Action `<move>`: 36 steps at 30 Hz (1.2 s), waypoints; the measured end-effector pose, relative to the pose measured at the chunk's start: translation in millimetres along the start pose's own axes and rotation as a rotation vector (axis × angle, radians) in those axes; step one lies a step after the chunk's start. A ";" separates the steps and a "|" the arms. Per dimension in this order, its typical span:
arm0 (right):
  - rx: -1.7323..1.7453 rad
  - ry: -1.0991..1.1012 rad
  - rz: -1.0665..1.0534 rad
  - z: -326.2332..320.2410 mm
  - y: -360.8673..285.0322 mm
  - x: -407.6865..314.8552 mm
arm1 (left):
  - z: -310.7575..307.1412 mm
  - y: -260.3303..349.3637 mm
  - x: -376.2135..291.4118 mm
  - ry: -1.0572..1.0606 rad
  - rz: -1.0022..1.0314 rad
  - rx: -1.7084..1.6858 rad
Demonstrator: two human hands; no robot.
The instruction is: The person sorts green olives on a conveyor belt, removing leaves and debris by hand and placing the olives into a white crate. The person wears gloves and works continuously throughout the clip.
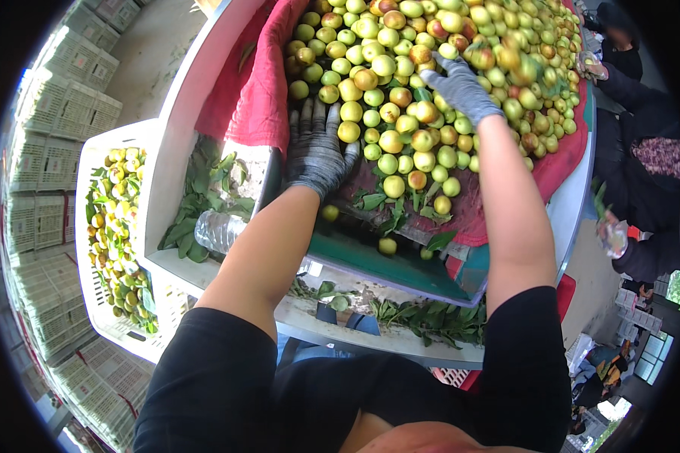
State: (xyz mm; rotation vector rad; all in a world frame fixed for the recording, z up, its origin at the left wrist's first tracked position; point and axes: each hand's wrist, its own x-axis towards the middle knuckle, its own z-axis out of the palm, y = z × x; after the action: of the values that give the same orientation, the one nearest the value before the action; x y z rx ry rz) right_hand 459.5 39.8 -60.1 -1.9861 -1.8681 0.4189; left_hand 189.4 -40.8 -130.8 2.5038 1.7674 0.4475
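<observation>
A heap of yellow-green, brown-blushed jujube fruits [408,113] lies on a red cloth [260,96]. My left hand [317,150], in a grey glove, rests palm down at the heap's left edge, fingers a little apart. It touches fruits by its fingertips and grips nothing. Farther up and right, my right hand [459,85], gloved alike, reaches over the heap with fingers spread against the fruits. Some fruits right of it are motion-blurred. Green leaves [394,218] and a few loose fruits [387,246] are at the near end, above a green surface [362,260].
At left, a white plastic crate [119,334] holds jujubes and leaves. A clear plastic bottle [218,231] lies by my left forearm among leaves [190,226]. Stacked crates [45,147] line the left side. A co-worker in dark clothing [634,170] is at the right, gloved hands near the table.
</observation>
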 end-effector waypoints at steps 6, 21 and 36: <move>0.212 0.249 -0.314 -110.4 -86.0 -100.4 | 2.9 2.2 -0.3 0.010 -0.005 0.064; 0.051 -0.628 -0.728 -167.1 -148.9 -238.5 | 5.7 0.7 -2.0 0.088 0.015 0.009; 0.031 0.297 -0.285 46.7 -77.6 -194.5 | 9.4 -5.1 -0.2 -0.086 0.006 0.098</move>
State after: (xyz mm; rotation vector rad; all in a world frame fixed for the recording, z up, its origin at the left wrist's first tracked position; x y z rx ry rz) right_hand 355.4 -147.3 -73.3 -1.6238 -1.8968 0.0662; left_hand 187.1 -38.0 -140.9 2.5507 1.7923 0.2549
